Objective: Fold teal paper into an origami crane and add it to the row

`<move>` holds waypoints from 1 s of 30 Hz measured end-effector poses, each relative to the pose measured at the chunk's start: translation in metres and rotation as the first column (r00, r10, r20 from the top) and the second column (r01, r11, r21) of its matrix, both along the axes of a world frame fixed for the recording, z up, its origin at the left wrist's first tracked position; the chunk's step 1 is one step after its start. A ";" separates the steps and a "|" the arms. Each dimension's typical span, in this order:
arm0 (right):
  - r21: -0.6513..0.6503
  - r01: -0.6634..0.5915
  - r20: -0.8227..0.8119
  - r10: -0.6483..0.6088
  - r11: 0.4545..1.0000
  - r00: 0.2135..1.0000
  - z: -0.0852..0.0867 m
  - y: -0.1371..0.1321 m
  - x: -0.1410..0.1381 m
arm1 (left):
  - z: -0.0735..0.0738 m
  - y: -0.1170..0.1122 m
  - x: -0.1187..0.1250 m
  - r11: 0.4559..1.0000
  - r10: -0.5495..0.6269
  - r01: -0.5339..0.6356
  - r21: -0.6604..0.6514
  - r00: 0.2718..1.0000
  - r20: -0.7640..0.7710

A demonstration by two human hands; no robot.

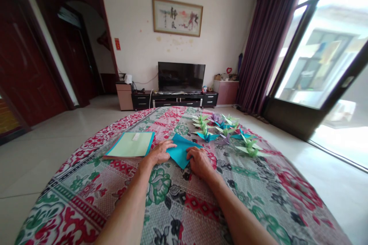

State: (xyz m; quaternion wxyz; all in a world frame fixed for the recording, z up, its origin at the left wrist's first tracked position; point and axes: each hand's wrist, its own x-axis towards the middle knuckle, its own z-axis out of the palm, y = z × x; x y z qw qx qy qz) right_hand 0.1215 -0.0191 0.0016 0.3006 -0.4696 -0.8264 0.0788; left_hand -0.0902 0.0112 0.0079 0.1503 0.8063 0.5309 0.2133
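A sheet of blue origami paper (pixel 181 150) lies on the patterned tablecloth in front of me, turned with one corner towards me. At its left corner my left hand (pixel 161 152) grips the edge, fingers bent and thumb near the sheet. My right hand (pixel 199 161) has its fingers curled onto the right side of the same sheet. The undersides of both hands are hidden. To the left is a stack of coloured paper (pixel 132 144), pale green on top with blue showing at its edges. Several folded paper cranes (pixel 206 136) in green, blue and purple stand to the right.
The round table wears a floral tablecloth (pixel 161 218). A small white slip (pixel 136 136) rests on the paper stack. Beyond the table are a television (pixel 181 77) on a low black cabinet (pixel 142 100), a dark curtain (pixel 253 46) and a glass door (pixel 304 61).
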 end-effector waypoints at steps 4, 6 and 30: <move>-0.019 0.047 -0.006 -0.047 0.999 0.999 0.005 -0.006 0.000 | 0.003 -0.003 -0.001 1.000 0.005 -0.005 0.002 1.000 -0.016; 0.002 0.094 0.001 -0.094 0.996 0.996 0.007 -0.009 -0.002 | 0.003 -0.005 -0.001 1.000 0.006 -0.006 -0.002 0.999 -0.036; -0.068 -0.092 0.037 0.095 0.993 0.995 0.007 -0.006 0.004 | 0.005 -0.009 0.012 0.994 0.065 -0.063 0.087 0.998 -0.020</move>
